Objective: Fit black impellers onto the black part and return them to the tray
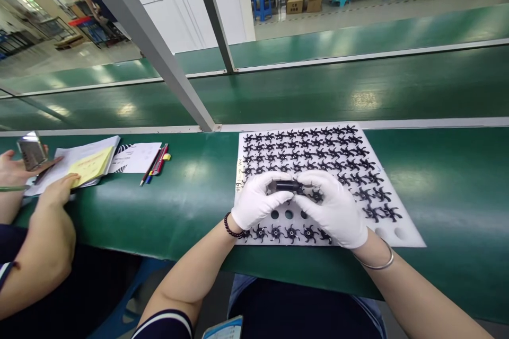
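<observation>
Both my hands wear white gloves and meet over a white board [413,241]. My left hand [259,201] is closed, with thumb and fingers around one end of a small dark cylinder [287,185]. At its other end, the fingers of my right hand [336,211] pinch close to it; their tips partly hide that end. Several rows of small black bladed wheels [292,233] sit on the board, some of them covered by my hands. Bare round holes [289,214] show just below my fingers.
The green bench [191,206] runs across the view, with a grey post [170,69] behind the board. To the left, a co-worker's hands [55,190] are near papers [89,161] and a clear block [32,151]. Pens [159,160] lie beside the papers.
</observation>
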`<state>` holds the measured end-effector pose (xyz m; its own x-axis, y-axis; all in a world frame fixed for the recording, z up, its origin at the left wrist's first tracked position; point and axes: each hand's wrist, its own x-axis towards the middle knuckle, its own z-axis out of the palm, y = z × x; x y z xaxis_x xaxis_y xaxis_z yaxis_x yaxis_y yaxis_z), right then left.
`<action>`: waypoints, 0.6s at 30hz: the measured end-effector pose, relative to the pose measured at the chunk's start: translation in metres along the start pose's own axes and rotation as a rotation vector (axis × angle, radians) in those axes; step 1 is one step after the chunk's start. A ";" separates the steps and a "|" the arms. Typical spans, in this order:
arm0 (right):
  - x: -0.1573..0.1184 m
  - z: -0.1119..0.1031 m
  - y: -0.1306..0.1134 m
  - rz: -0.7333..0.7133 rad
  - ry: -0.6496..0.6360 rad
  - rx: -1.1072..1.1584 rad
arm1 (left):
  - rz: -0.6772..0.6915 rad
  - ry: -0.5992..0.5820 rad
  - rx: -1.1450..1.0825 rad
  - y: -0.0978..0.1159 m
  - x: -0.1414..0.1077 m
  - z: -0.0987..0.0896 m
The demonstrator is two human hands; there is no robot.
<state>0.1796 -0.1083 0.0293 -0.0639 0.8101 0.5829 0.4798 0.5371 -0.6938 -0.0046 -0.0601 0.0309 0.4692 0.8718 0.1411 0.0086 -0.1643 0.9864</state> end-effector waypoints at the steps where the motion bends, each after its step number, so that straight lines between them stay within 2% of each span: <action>1: 0.000 0.001 0.000 -0.049 0.010 -0.025 | -0.012 -0.005 -0.003 0.001 0.000 0.000; 10: -0.001 0.000 0.003 -0.243 0.007 -0.154 | -0.124 -0.042 -0.002 0.002 -0.003 0.000; 15: 0.000 0.001 0.001 -0.295 0.022 -0.221 | -0.079 -0.042 -0.026 0.002 -0.003 -0.001; 18: -0.003 0.002 0.000 -0.257 0.007 -0.224 | -0.063 -0.045 -0.012 0.006 -0.003 -0.001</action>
<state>0.1782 -0.1101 0.0272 -0.2019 0.6526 0.7304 0.6295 0.6577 -0.4137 -0.0069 -0.0631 0.0366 0.5077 0.8583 0.0749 0.0290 -0.1039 0.9942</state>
